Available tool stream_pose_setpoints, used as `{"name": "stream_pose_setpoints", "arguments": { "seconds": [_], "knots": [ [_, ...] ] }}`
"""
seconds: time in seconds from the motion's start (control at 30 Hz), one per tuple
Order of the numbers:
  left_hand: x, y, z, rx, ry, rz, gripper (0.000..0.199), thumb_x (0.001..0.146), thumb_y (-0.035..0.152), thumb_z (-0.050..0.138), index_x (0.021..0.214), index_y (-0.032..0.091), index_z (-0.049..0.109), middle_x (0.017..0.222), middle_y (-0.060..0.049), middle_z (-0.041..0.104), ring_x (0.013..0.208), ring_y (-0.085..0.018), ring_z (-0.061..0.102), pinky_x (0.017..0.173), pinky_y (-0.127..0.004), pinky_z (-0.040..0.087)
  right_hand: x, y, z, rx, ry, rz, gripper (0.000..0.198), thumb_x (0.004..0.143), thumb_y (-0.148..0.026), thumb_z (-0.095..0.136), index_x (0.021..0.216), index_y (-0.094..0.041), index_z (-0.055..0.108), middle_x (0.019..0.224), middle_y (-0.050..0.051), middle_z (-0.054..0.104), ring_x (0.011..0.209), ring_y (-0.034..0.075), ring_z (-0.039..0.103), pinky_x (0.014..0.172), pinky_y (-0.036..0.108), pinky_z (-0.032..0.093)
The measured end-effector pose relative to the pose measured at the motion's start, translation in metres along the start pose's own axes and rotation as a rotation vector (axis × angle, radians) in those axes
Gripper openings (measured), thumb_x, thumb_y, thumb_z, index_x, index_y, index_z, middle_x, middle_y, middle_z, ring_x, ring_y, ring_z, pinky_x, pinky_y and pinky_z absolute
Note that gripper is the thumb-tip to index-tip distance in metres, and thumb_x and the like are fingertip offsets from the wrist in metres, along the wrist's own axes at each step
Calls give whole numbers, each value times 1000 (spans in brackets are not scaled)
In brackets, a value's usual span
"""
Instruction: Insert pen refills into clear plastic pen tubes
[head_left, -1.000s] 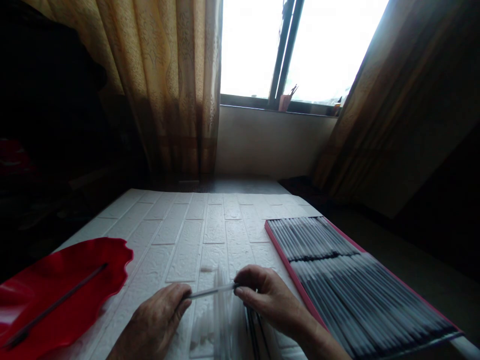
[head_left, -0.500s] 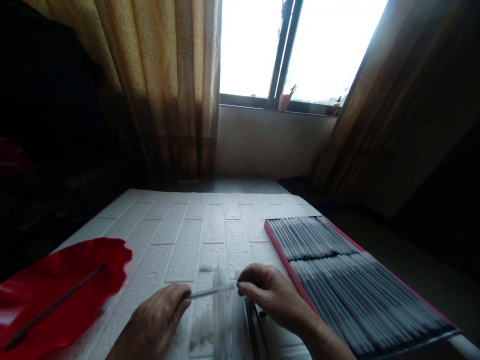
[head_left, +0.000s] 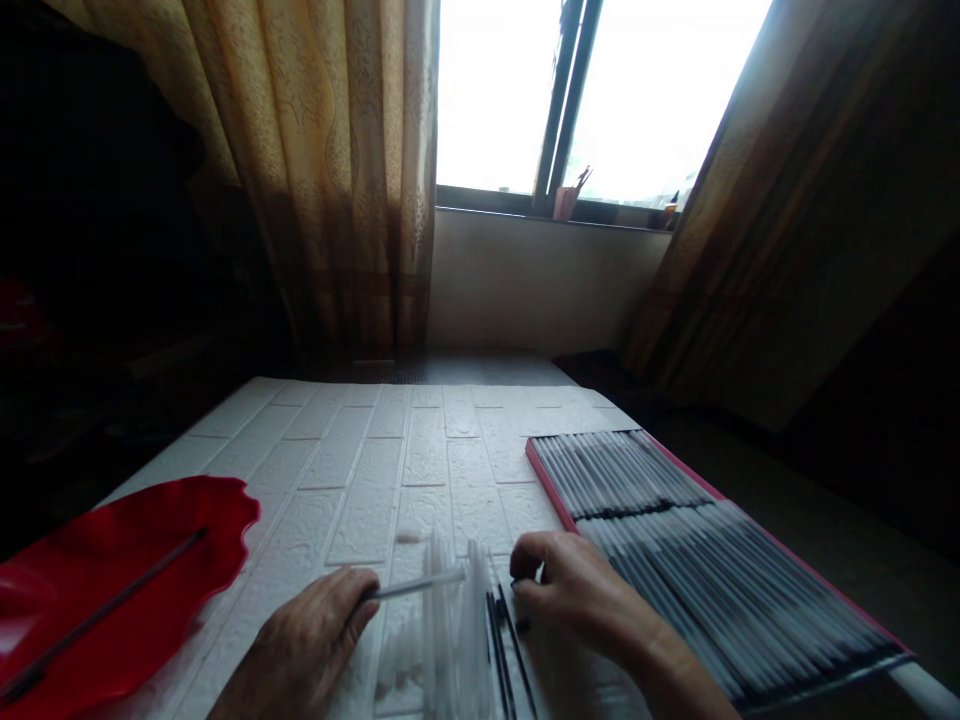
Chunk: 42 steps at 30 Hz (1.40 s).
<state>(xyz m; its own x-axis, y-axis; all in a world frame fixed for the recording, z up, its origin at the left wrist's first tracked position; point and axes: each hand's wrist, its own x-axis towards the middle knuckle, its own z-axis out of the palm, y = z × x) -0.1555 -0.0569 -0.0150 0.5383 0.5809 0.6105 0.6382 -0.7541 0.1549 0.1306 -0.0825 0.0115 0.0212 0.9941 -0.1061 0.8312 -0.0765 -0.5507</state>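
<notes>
"How much is filled?"

"The red-edged box (head_left: 550,487) at four o'clock looks nearly full, with two packed rows of pens (head_left: 735,590); a single pen (head_left: 120,603) lies in the red dish (head_left: 172,605) at eight. Loose clear tubes (head_left: 477,620) and dark rods (head_left: 503,645) at six seem to be what's left outside."

"The fingers?"

"At seven, the left hand (head_left: 311,630) pinches a clear tube (head_left: 420,583) reaching across the loose ones. At five, the right hand's (head_left: 566,590) fingers curl beside the rods; whether they grip anything, I can't tell."

"Surroundings?"

"White brick-patterned cover (head_left: 375,440) underneath, bright window (head_left: 495,100) at one, curtains (head_left: 382,170) at eleven and two, dim room edges."
</notes>
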Motion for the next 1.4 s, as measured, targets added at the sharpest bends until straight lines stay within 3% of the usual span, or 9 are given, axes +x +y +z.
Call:
{"name": "stream_pose_setpoints", "arguments": {
  "seconds": [0.2, 0.33, 0.43, 0.57, 0.93, 1.07, 1.27, 1.33, 1.4],
  "knots": [
    [1, 0, 0, 19, -5, 33, 31, 103, 43, 29, 98, 27, 56, 80, 2, 77, 69, -15, 77, 63, -20, 62, -5, -3, -4, -79, -86, -69, 22, 67, -13, 61, 78, -23, 77, 82, 7, 74, 80, 23, 65, 70, 29, 41],
    [-1, 1, 0, 34, 2, 51, 31, 103, 43, 30, 99, 27, 56, 81, 2, 77, 70, -15, 77, 63, -21, 62, -5, -2, -5, -60, -51, -87, 20, 74, -16, 59, 80, -22, 77, 82, 7, 74, 78, 22, 65, 70, 30, 41],
    [0, 2, -1, 27, -12, 53, 32, 103, 44, 29, 99, 27, 56, 81, 2, 77, 71, -14, 77, 63, -19, 62, -5, -7, -4, 91, 6, -151, 19, 79, -19, 58, 82, -21, 77, 81, 6, 74, 75, 19, 65, 67, 27, 43],
    [2, 4, -2, 13, -15, 41, 32, 103, 44, 29, 100, 27, 56, 81, 2, 77, 70, -14, 77, 62, -19, 62, -8, -18, -1, 356, -91, -227, 18, 82, -22, 60, 87, -19, 77, 78, 3, 74, 69, 15, 63, 63, 23, 44],
    [0, 1, 0, 5, 10, 42, 32, 102, 46, 33, 99, 28, 59, 81, 3, 78, 72, -15, 77, 65, -18, 62, -7, -24, 7, 469, -111, -192, 16, 76, -16, 58, 71, -16, 73, 59, -2, 63, 57, 10, 53, 52, 21, 37],
    [-3, -2, 0, 29, 15, 43, 32, 102, 46, 32, 102, 28, 59, 84, 2, 79, 74, -15, 77, 66, -20, 62, 0, -21, 5, 711, 38, -114, 11, 74, -23, 61, 70, -16, 68, 58, -2, 60, 55, 11, 53, 52, 22, 40],
    [-5, -6, 1, -23, 26, -28, 27, 99, 46, 40, 101, 29, 61, 87, 3, 79, 75, -16, 78, 70, -21, 62, 11, -4, -13, 1219, 536, 20, 26, 70, -39, 70, 81, -17, 62, 82, 7, 69, 60, 14, 60, 45, 20, 38],
    [-4, -6, 1, -54, 30, -41, 26, 98, 46, 42, 100, 29, 62, 86, 3, 79, 74, -16, 77, 71, -21, 62, 13, 0, -16, 1290, 600, 39, 28, 67, -40, 71, 81, -18, 59, 77, 5, 68, 54, 12, 56, 42, 20, 35],
    [-3, -6, 1, -54, 35, -43, 25, 98, 45, 43, 100, 29, 62, 86, 3, 79, 74, -16, 77, 70, -21, 62, 14, 1, -14, 1251, 549, 53, 28, 67, -40, 71, 79, -18, 59, 69, 1, 64, 46, 9, 49, 38, 18, 30]
  ]
}}
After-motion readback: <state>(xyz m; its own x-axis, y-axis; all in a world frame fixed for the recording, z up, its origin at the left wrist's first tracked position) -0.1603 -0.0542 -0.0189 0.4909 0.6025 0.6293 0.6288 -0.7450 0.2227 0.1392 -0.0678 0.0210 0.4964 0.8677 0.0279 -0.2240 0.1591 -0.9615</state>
